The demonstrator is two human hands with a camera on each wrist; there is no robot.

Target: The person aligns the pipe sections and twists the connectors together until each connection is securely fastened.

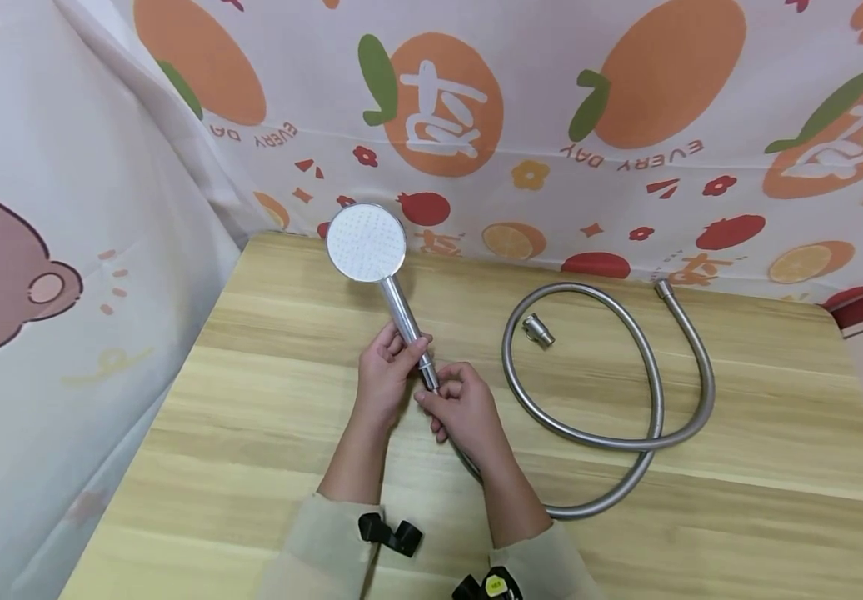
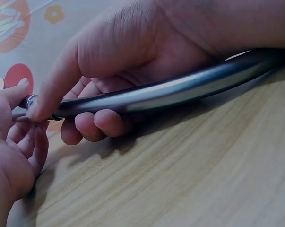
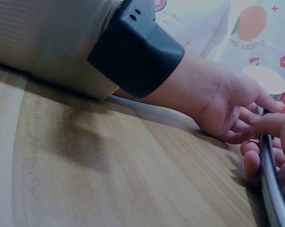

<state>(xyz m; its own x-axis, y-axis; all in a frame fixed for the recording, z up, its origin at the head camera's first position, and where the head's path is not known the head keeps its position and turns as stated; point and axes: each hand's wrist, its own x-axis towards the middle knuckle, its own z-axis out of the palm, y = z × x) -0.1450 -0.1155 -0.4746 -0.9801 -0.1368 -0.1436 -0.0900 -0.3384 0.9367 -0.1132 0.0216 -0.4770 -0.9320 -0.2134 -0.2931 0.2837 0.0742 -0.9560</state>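
A chrome shower head with a round white face points to the back of the table. My left hand holds its handle low down, with the thumb on top. At the handle's lower end my right hand pinches the end of a grey metal shower hose. In the left wrist view the hose runs through the right hand's fingers and under its wrist. The right wrist view shows both hands meeting at the joint, where fingers partly hide the connection.
The hose lies looped on the wooden table, its free end toward the back right. Inside the loop lies a small chrome shower fitting. A fruit-patterned cloth hangs behind the table, and a bear-patterned one on the left.
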